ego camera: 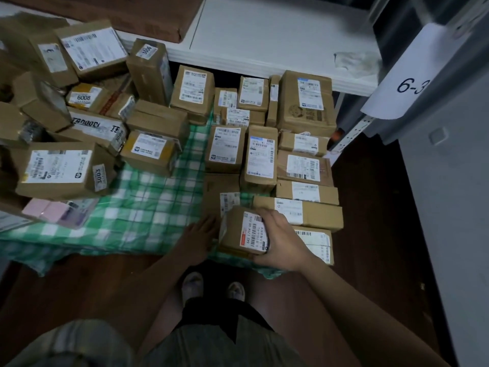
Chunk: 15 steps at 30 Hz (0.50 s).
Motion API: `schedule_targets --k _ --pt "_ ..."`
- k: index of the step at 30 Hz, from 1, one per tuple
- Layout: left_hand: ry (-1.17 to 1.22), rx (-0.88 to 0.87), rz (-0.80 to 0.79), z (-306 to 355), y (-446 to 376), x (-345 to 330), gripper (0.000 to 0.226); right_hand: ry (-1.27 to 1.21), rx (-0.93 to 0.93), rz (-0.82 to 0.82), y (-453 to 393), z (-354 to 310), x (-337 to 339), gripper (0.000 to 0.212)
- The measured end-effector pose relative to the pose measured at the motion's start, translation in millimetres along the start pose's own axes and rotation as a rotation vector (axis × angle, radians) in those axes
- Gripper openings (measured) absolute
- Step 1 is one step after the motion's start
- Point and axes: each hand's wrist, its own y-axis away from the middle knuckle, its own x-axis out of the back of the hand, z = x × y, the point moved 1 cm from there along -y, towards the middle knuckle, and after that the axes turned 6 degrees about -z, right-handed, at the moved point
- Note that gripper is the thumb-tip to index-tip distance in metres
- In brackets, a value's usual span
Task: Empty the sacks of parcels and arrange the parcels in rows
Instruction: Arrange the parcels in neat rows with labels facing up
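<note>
Brown cardboard parcels lie on a green checked cloth on the floor. On the right they stand in neat rows; on the left a loose heap of boxes is piled up. My right hand grips a small brown parcel with a white barcode label from its right side, holding it at the near end of the rows. My left hand rests flat on the cloth just left of that parcel, fingers spread, holding nothing.
A white shelf board overhangs the far rows. A grey rack upright with a paper tag reading 6-3 stands at the right. A pink box lies at the heap's near edge. My feet stand on the dark floor.
</note>
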Motion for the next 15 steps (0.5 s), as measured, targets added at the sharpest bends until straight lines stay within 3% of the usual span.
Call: schedule_targets --k 6,15 --pt "-0.152 0.020 0.126 0 7 6 0.064 0.040 0.014 0.032 -10 -8 -12 0.104" --pt "-0.230 0.072 0.144 -9 1 10 0.064 0.048 -0.032 0.034 -6 -4 -20 0.105"
